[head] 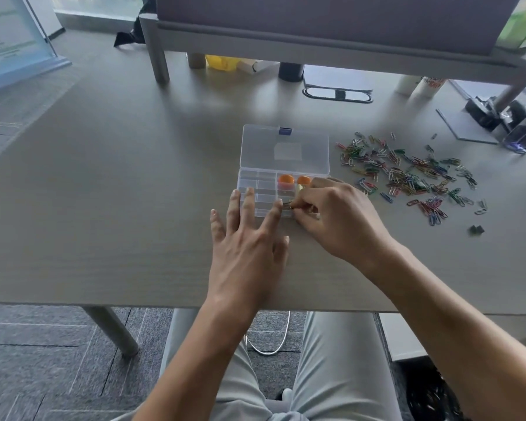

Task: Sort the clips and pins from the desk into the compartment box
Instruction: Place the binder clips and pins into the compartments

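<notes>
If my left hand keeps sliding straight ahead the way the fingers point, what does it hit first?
The left hand already has its straight fingertips at the near edge of the clear compartment box, so it would likely push the box itself; the upright lid stands behind. Height above the box is unclear.

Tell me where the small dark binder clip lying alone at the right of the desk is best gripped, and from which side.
Judging by its pose, the dark binder clip lies apart from the paper clip pile with bare desk around it. A pinch from above across its two sides, by the right hand, should work. Its handles are too small to make out.
</notes>
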The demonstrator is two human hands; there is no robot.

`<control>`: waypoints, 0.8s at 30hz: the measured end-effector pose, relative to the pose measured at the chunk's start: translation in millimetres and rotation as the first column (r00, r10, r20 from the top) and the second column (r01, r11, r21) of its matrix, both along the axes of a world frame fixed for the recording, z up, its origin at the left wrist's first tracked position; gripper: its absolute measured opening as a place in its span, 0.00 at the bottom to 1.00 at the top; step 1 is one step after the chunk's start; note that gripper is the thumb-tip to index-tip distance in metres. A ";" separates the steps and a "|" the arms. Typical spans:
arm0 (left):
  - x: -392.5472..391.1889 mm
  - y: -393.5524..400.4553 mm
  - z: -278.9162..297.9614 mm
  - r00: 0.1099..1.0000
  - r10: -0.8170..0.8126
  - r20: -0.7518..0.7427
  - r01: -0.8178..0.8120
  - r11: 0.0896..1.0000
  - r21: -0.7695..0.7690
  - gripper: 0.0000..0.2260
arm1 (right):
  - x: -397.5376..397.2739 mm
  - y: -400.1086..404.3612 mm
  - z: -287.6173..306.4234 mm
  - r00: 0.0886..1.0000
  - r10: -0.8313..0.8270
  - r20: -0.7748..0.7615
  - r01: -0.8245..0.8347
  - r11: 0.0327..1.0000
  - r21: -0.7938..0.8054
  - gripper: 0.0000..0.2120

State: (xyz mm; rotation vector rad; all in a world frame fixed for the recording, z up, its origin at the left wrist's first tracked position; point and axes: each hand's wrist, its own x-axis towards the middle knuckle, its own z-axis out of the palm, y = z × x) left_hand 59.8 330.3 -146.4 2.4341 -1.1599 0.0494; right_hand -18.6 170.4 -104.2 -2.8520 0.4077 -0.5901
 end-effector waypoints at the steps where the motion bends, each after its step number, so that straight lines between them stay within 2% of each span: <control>1: -0.3 0.1 0.1 1.000 -0.001 0.003 0.001 1.000 0.007 0.27 | -0.8 0.0 0.3 1.000 0.011 -0.006 -0.011 1.000 -0.015 0.03; 7: -1.0 0.3 2.6 1.000 0.003 -0.005 -0.003 0.998 0.061 0.28 | -6.3 0.6 -3.2 1.000 0.021 -0.005 -0.021 0.999 -0.030 0.07; 11: -5.1 -4.8 5.8 0.999 0.027 -0.031 -0.025 0.998 0.058 0.30 | -14.2 0.3 -4.8 0.997 -0.003 0.072 0.001 0.999 0.032 0.11; 15: -15.7 -20.1 16.2 0.999 0.011 -0.030 -0.009 0.998 0.067 0.31 | -33.8 -13.0 -3.8 0.982 -0.120 0.146 0.103 0.987 0.120 0.09; 24: -49.9 -87.5 38.1 0.989 -0.146 0.013 0.146 0.989 0.028 0.29 | -111.5 -67.0 -9.2 0.903 -0.404 0.146 0.365 0.901 0.234 0.04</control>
